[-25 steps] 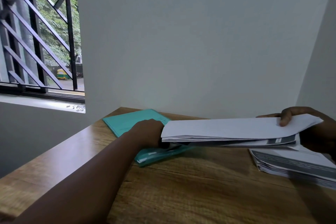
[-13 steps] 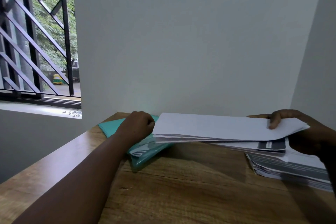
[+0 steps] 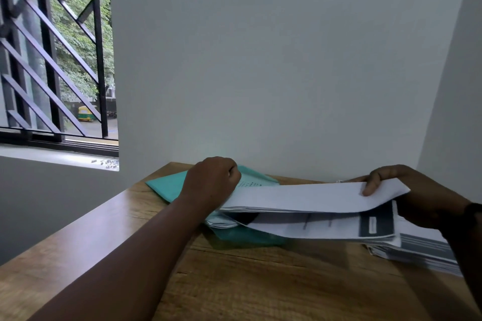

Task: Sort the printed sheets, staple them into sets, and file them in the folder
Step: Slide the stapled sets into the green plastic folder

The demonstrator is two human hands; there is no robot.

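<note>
The left hand [image 3: 211, 182] is curled into a closed grip at the left end of a set of printed sheets [image 3: 307, 197], its fingers tucked round the edge where the paper meets the teal folder [image 3: 169, 185]. The right hand [image 3: 407, 190] holds the opposite end of the same set, thumb pressed on top of the uppermost sheet and the remaining fingers underneath, so the set is raised off the wooden surface [image 3: 234, 281] and sags slightly in the middle. The folder lies at the far left of the surface, its cover lifted, with the set's left end reaching inside it. A stack of printed sheets [image 3: 417, 250] rests on the surface below the right hand. A barred window [image 3: 52, 60] is at the left.
</note>
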